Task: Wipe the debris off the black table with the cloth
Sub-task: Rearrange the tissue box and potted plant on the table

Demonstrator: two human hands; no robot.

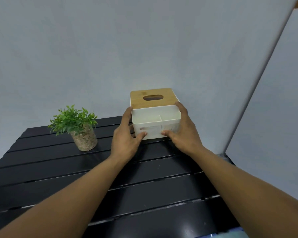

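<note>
Black table [150, 182]: slatted top, the slats' long axis running left-right across the view, each slat tilting slightly up toward the right. Surface dark, a bit glossy, with faint pale specks and scuffs along the slat seams, most visible on the near slats below the wrists. One table. No cloth clearly in view; a pale blue-green patch at the bottom right edge, cannot tell what it is.

One white tissue box [156, 125] with a wooden lid [153, 97]; the lid has one oval slot, long axis left-right. The box's near part is an open white tray split into two compartments by one divider. The box sits at the far end of the table, between the two hands.

Left hand [126, 140]: fingers wrapped on the box's left side, thumb pressed on its front face, gripping. Right hand [182, 131]: fingers up the right side, reaching the lid edge, thumb on the front face, gripping. Thumb tips near each other, apart. Cannot tell if the box is lifted or resting on the slats.

One potted plant [79, 127], green leaves in a clear pebble-filled glass, upright, left of the left hand's fingers, apart from them.
</note>
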